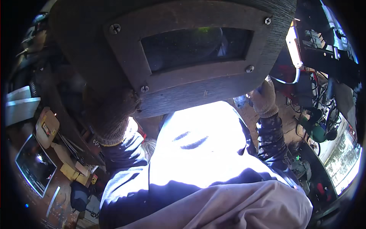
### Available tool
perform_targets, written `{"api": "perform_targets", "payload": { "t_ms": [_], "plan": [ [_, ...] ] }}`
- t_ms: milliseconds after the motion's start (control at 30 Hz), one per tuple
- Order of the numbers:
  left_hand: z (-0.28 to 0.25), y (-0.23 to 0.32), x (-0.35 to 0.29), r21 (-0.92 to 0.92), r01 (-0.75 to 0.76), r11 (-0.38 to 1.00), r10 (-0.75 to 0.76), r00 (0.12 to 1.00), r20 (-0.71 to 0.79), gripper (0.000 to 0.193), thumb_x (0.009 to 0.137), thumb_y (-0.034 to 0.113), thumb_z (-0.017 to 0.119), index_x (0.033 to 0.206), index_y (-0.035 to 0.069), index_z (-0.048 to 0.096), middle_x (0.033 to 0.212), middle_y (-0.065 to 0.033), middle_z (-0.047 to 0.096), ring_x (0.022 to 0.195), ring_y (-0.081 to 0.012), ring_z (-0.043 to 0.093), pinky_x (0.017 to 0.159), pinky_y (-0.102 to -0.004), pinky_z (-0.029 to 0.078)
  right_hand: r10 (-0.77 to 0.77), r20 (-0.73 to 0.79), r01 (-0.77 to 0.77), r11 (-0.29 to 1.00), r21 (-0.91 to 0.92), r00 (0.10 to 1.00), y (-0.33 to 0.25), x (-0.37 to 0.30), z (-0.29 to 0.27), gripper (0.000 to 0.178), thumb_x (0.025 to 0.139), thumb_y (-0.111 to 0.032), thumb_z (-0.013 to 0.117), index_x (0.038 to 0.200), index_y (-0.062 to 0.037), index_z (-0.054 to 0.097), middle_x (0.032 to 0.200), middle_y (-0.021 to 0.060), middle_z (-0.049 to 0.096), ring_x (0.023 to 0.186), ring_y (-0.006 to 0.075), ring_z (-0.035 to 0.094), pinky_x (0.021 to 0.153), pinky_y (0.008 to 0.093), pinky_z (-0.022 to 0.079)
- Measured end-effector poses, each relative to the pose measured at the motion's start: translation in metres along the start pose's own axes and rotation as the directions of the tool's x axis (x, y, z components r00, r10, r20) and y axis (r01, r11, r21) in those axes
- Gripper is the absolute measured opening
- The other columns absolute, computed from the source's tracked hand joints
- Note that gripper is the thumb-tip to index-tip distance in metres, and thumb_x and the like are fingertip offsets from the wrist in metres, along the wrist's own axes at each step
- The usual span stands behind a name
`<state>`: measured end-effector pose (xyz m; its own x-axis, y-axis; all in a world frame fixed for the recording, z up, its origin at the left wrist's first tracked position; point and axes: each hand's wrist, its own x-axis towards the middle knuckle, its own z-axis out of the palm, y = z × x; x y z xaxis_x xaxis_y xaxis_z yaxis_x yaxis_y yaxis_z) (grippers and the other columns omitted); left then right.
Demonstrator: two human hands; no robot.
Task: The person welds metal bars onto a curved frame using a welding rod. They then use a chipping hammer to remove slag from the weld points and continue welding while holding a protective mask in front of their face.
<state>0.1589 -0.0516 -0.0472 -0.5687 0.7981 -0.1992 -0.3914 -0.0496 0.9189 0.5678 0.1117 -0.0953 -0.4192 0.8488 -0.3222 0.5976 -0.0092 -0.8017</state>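
A dark welding mask (pixel 190 82) with a rectangular viewing window (pixel 198 47) and screws at its frame corners fills the top of the view, close to me. My left hand (pixel 114 114), in a knitted work glove, is closed on the mask's lower left edge; its fingers lie in deep shadow. At the lower right corner my right hand (pixel 265 100), gloved in the same knit, has bent fingers against the mask's edge. Part of that hand is hidden behind the mask. Both forearms wear dark sleeves. Strong light whitens the front of my clothing.
To the right stand a pale elongated object (pixel 293 44) with a thin curved line, tangled cables (pixel 329 118) and a green rounded item (pixel 317 131). On the left are a dark glossy panel (pixel 36 166), a beige plate (pixel 47 128) and a dark cap-like object (pixel 79 195).
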Motion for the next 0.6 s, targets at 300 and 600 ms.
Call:
{"api": "perform_targets", "payload": {
  "t_ms": [300, 600],
  "plan": [
    [-0.005, -0.001, 0.001, -0.027, 0.002, 1.0, -0.002, 1.0, 0.02, 0.037, 0.097, 0.018, 0.059, 0.126, -0.006, 0.057, 0.122, -0.0153, 0.065, 0.108, -0.023, 0.065, 0.092, -0.0329, 0.054, -0.135, 0.023, 0.105, 0.86, 0.5, 0.991, -0.011, 0.003, 0.009, 0.043, 0.089, -0.01, 0.073, 0.126, 0.0004, 0.054, 0.116, 0.0093, 0.067, 0.105, 0.0182, 0.065, 0.089, 0.0352, 0.053],
    [-0.004, 0.001, -0.001, -0.026, -0.002, 1.0, 0.002, 1.0, 0.023, 0.037, 0.098, 0.018, 0.058, 0.126, -0.005, 0.057, 0.121, -0.0149, 0.065, 0.107, -0.023, 0.065, 0.093, -0.0335, 0.053, -0.123, 0.018, 0.09, 0.81, 0.579, 0.992, -0.016, 0.002, 0.011, 0.041, 0.089, -0.008, 0.073, 0.125, -0.0006, 0.055, 0.115, 0.0086, 0.067, 0.108, 0.0156, 0.062, 0.093, 0.0334, 0.051]
  ]
}}
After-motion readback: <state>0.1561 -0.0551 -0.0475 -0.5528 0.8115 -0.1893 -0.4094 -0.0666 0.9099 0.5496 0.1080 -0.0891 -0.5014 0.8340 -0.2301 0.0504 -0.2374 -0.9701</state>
